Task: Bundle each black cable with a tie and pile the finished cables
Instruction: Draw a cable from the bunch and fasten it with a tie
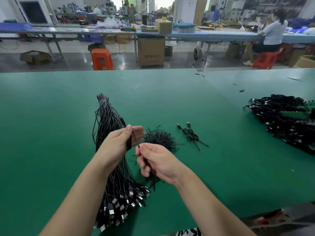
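Above the green table (pixel 51 116), both hands grip — left hand (pixel 119 140) coiled cable (pixel 129 142), right hand (pixel 156 160) ties (pixel 153 179).

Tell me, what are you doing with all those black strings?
A person is bundling cables. The left hand grips a folded black cable. The right hand pinches a thin tie beside it. Loose ties lie behind, unbundled cables lie under the arms, and finished ones are piled on the right.

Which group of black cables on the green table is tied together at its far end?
The long bundle under the left forearm: a pale tie binds its far tip. The right-hand pile lies loose.
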Demonstrator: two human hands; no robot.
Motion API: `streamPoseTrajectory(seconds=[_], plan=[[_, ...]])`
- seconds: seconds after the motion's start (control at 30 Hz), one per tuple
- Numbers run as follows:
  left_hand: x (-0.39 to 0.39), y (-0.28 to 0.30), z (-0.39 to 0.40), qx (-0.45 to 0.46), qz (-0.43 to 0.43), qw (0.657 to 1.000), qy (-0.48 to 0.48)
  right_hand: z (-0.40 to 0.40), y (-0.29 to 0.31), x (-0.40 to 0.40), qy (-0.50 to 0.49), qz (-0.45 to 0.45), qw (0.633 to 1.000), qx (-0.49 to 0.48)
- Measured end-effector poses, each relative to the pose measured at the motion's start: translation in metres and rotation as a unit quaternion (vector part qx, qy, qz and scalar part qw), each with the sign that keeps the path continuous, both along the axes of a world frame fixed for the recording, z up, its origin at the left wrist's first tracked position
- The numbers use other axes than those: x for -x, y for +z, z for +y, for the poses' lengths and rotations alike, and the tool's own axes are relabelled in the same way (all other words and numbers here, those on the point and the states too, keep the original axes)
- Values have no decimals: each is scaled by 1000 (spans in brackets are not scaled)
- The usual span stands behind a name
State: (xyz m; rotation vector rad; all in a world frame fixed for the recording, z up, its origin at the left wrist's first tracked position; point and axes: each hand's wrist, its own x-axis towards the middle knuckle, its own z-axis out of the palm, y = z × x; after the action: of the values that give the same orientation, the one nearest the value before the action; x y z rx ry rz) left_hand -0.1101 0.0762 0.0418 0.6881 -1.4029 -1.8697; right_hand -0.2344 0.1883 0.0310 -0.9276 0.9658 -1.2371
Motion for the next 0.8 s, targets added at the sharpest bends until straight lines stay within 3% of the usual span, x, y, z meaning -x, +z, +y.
streamPoseTrajectory(seconds=[0.13,0.33,0.53,0.6,0.7,0.8], plan=[[12,1,6,-51,45,994,83,2,-10,-8,-15,118,993,4],[12,14,14,-178,143,973,38,-2,-20,13,-79,251,964,39],[13,16,19,-157,137,978,-7,-4,-19,23,-85,387,916,59],[12,16,20,-136,126,982,-18,-5,-15,22,-88,362,926,57],[14,16,24,-124,89,987,-44,-9,-11,18,-98,229,967,61],[16,16,28,-114,78,986,-90,-11,-12,16,-107,170,978,62]])
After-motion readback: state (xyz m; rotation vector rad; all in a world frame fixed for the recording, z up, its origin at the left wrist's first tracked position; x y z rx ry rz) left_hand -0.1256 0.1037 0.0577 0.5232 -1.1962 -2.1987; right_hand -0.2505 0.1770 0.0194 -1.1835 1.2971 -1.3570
